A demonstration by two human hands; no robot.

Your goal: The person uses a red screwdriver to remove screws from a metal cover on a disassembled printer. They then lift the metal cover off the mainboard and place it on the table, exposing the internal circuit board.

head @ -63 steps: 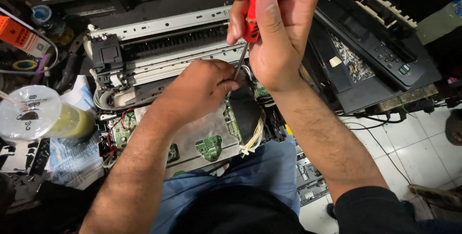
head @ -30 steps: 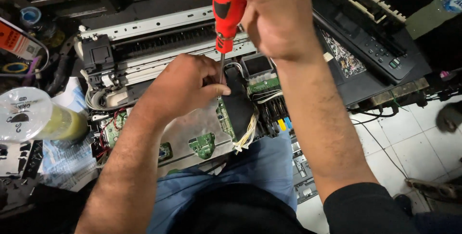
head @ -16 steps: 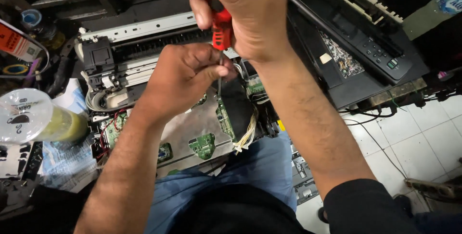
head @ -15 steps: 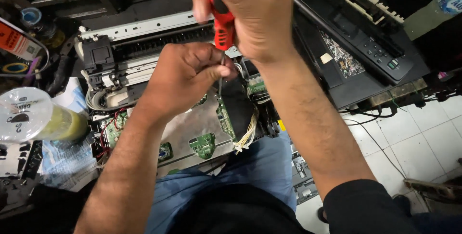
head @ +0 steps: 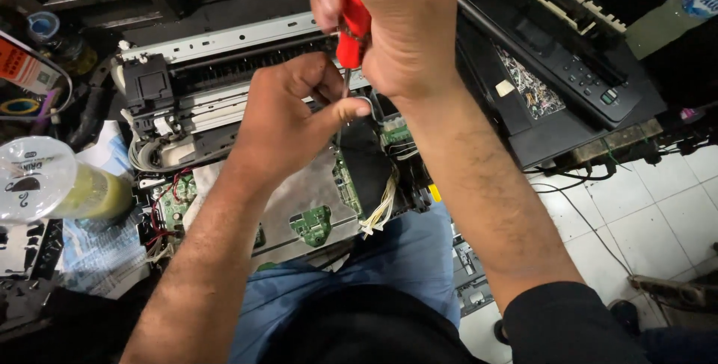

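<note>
My right hand (head: 407, 31) grips a red-handled screwdriver (head: 350, 31) held upright over an opened printer chassis (head: 224, 72) that rests on my lap. My left hand (head: 288, 121) lies on the chassis with thumb and fingers pinched around the screwdriver's thin shaft, near its tip. Below the left hand sit a metal shield plate (head: 299, 192), a small green circuit board (head: 313, 223) and a bundle of pale ribbon wires (head: 381, 207). The screwdriver tip is hidden behind my left fingers.
A black printer lid with a button panel (head: 576, 80) lies at the right on white floor tiles (head: 643, 214). At the left stand a clear lidded cup of yellowish liquid (head: 52, 184), a second green board with red wires (head: 168, 203) and cluttered papers.
My right hand lowered the screwdriver from a raised, tilted position to upright over the chassis. My left hand shifted up and closed its fingers around the shaft.
</note>
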